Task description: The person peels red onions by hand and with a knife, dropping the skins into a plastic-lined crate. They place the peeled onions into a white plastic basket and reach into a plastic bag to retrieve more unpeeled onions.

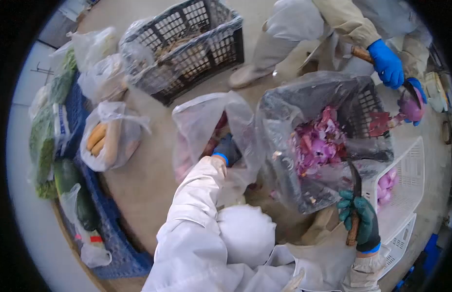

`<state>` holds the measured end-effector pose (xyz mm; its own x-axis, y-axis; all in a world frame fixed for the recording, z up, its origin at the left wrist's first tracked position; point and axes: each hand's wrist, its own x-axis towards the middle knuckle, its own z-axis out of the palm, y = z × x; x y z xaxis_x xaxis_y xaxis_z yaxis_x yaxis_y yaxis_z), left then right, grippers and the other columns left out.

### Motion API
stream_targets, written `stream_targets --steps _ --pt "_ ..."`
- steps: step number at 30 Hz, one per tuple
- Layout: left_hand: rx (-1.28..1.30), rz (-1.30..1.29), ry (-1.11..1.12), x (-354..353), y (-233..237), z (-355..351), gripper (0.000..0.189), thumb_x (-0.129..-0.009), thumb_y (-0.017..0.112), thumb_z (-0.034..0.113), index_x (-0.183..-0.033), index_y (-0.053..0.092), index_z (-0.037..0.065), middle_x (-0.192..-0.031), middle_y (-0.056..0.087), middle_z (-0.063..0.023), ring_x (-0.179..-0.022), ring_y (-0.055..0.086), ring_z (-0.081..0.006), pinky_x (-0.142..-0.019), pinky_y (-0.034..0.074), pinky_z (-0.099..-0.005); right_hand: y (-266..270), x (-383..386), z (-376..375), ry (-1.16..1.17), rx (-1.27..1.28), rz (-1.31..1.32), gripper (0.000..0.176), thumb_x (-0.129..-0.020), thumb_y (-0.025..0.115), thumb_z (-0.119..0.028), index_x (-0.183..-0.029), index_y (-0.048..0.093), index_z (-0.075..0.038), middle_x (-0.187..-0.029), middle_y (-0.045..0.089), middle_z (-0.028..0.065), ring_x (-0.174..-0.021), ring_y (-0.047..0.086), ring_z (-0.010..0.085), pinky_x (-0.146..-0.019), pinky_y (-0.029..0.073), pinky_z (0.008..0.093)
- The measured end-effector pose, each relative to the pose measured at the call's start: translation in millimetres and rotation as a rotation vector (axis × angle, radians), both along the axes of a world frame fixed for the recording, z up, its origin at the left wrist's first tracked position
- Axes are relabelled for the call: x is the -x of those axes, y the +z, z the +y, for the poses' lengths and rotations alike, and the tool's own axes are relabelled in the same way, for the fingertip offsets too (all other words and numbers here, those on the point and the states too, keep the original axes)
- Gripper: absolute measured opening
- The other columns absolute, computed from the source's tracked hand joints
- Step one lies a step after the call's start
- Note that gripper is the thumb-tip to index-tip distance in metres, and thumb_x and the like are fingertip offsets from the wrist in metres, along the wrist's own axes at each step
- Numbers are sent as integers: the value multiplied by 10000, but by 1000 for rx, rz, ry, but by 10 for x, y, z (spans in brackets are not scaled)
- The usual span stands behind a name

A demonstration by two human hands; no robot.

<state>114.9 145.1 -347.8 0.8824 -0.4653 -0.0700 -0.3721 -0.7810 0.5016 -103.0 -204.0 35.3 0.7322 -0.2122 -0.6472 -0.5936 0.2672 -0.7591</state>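
Observation:
My left hand [229,149], in a dark glove, reaches down into a clear plastic bag [240,114] that holds purple-red onions [209,146]. Its fingers are hidden inside the bag, so their grip does not show. In a green and black glove, my right hand [366,221] is closed around the wooden handle of a knife [356,179], whose dark curved blade points up and away. Just beyond the blade stands a black crate [364,87] lined with plastic, with purple onion skins [321,141] heaped inside.
Across from me a co-worker's blue-gloved hand [386,63] holds a knife against a purple onion [411,107]. A white basket [411,170] with peeled onions [387,185] stands at right. Another black crate [206,53] is at the back; bagged vegetables [104,138] lie left.

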Motion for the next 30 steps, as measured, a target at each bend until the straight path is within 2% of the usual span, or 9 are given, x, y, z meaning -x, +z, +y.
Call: stream_targets --steps 1,9,11,15,19,22,24,27,30 --pt "-42 -91 -74 -62 -414 -51 492 -823 584 325 -1250 522 90 -1193 580 -228 -1118 542 -389 -942 438 -446 -2 -14 -8 2 -3 10 481 -938 510 -330 -1228 509 54 -933 654 108 -687 623 152 -482 453 219" --pt "-175 -221 -287 241 419 233 386 -833 627 244 -1167 570 60 -1192 578 -160 -1054 574 -351 -903 474 -429 30 -28 38 24 8 3 471 -932 514 -294 -1254 486 49 -961 649 105 -734 629 145 -503 465 216" --pt "1164 724 363 357 824 300 443 -842 634 235 -1213 505 31 -1224 534 -134 -1085 550 -311 -934 473 -409 83 -56 122 55 7 -40 467 -912 530 -232 -1283 462 43 -1009 637 108 -783 627 146 -540 475 219" --pt "1833 1362 470 365 1966 353 688 -850 623 435 -1361 375 48 -1374 419 -174 -1246 441 -365 -1036 396 -508 187 -94 295 76 40 -150 525 -864 535 -100 -1353 394 26 -1116 594 114 -871 625 158 -615 494 235" --pt "1903 1392 179 302 3134 25 719 -836 622 495 -1352 389 52 -1363 434 -189 -1246 442 -377 -1038 392 -517 120 -105 467 129 49 -306 572 -856 544 -70 -1398 368 -33 -1101 585 89 -874 619 153 -658 499 241" --pt "1825 1198 238 402 3757 -421 675 -833 619 527 -1304 439 78 -1276 510 -159 -1193 488 -355 -1034 392 -538 221 -159 642 183 58 -618 550 -867 542 -66 -1393 383 -43 -1059 597 102 -883 620 158 -718 507 272" --pt "1797 1158 233 558 4061 -737 649 -836 616 526 -1284 453 86 -1252 521 -150 -1168 503 -341 -1023 402 -540 394 -217 757 378 594 -760 492 -882 563 -99 -1355 441 -46 -1038 617 137 -889 630 203 -757 501 316" --pt "1778 1172 220 744 4040 -1091 598 -850 602 519 -1241 475 85 -1187 551 -131 -1097 544 -311 -958 452 -534 409 -294 938 218 763 -1097 362 -891 599 -162 -1226 553 -33 -974 634 173 -858 637 247 -748 492 349" --pt "1845 1086 264 1032 3953 -1354 611 -861 565 536 -1219 492 45 -1150 578 -140 -1036 572 -329 -898 482 -499 246 -192 904 325 688 -925 281 -891 623 -230 -1078 615 -20 -931 644 181 -843 639 282 -740 484 356"
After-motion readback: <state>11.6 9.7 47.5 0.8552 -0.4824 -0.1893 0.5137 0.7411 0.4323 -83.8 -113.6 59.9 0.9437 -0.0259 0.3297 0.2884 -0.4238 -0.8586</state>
